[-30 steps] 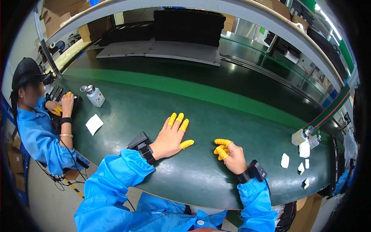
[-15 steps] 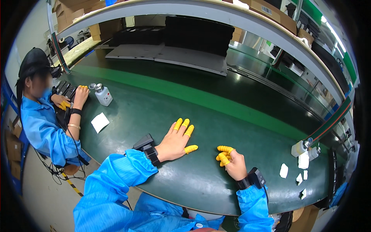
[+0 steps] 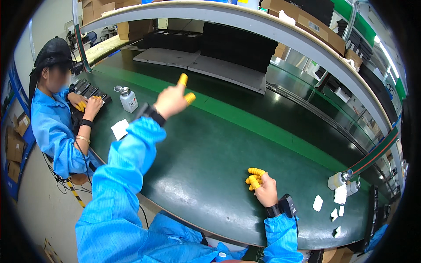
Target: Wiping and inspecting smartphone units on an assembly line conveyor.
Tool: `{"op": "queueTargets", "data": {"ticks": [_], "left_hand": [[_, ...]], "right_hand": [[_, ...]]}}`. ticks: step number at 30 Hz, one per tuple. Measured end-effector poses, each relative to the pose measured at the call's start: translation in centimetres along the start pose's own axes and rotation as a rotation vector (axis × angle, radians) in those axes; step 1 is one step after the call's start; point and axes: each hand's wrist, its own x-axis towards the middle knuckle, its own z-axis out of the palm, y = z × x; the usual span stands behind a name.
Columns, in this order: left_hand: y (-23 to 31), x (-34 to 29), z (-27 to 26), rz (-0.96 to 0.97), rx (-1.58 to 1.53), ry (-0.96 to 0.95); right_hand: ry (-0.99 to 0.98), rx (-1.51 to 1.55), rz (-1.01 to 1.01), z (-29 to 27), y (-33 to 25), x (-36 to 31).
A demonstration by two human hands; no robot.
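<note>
My left hand [image 3: 172, 101] is reaching out over the far part of the green table [image 3: 201, 153]. Its index finger points forward and the thumb stands apart, both in yellow finger cots; the other fingers look folded or hidden. Nothing shows in this hand. Nearer to me on the right, my right hand [image 3: 265, 191] rests at the tabletop with its yellow-cotted fingers curled in. I see no object in it. Both wrists carry a black strapped device, and both arms wear blue sleeves. A white square sheet [image 3: 120, 129] lies left of my left forearm.
A co-worker [image 3: 61, 118] in blue handles black devices at the left, beside a white pump bottle [image 3: 128, 100]. Bottles [image 3: 337, 180] and white scraps [image 3: 318, 203] sit at the right. Grey-black panels [image 3: 232, 70] stand at the back under a shelf [image 3: 245, 19].
My left hand has lifted off the tabletop and swung forward and left, its spread fingers now a pointing shape. The right hand stays curled in place. The view has shifted slightly.
</note>
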Motion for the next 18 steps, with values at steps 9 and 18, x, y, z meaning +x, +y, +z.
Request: {"op": "queueTargets", "data": {"ticks": [9, 18], "left_hand": [[-4.5, 5.4, -5.0, -0.117, 0.04, -0.037], [4.8, -8.3, 7.1, 0.336, 0.244, -0.029]], "right_hand": [[0.003, -0.003, -0.005, 0.2, -0.9, 0.3], [0.0, -0.037, 0.017, -0.3, -0.2, -0.5]]}}
